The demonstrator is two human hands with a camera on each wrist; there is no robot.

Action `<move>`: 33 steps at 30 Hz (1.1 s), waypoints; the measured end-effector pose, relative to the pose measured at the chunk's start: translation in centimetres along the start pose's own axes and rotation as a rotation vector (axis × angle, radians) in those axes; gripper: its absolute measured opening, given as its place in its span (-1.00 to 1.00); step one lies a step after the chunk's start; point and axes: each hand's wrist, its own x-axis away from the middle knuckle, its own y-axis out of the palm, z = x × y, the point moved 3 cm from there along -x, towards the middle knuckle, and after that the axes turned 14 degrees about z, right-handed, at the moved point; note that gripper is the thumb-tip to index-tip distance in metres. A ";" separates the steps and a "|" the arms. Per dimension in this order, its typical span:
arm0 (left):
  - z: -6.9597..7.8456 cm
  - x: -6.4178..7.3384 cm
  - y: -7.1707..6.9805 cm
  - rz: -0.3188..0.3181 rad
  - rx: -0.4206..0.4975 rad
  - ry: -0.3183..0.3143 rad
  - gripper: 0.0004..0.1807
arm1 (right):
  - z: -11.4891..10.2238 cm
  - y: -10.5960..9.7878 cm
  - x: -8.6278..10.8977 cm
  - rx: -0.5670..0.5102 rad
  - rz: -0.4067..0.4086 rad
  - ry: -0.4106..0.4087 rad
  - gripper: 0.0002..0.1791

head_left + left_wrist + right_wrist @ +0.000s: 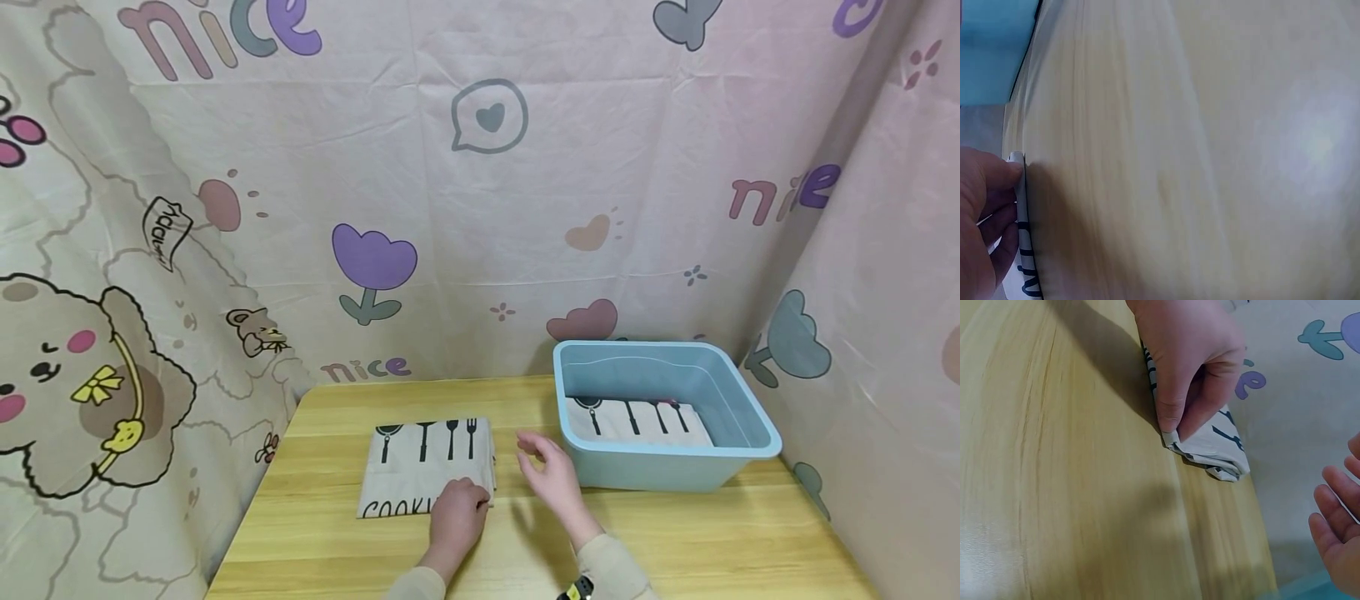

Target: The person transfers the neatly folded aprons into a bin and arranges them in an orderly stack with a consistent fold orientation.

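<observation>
A folded white cloth [420,471] printed with black kitchen utensils and lettering lies flat on the table. My left hand [457,518] pinches its near right corner between thumb and fingers; the right wrist view shows this left hand [1194,369] gripping the cloth's layered edge [1210,464]. In the left wrist view the left hand [985,215] holds the cloth's edge [1024,244] at the far left. My right hand [551,477] hovers between the cloth and a blue bin, its fingers loosely bent and nothing in them. Its fingers [1338,509] also appear at the right wrist view's right edge.
The light blue plastic bin [660,468] stands at the right on the wooden table [315,550]. A similar folded cloth [645,422] with utensil prints lies inside it. Patterned curtains [480,208] hang behind the table and along both sides.
</observation>
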 end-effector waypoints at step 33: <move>2.1 0.7 -0.1 -0.046 0.157 -0.005 -0.86 | 2.2 0.4 1.1 0.002 -0.038 0.149 -0.72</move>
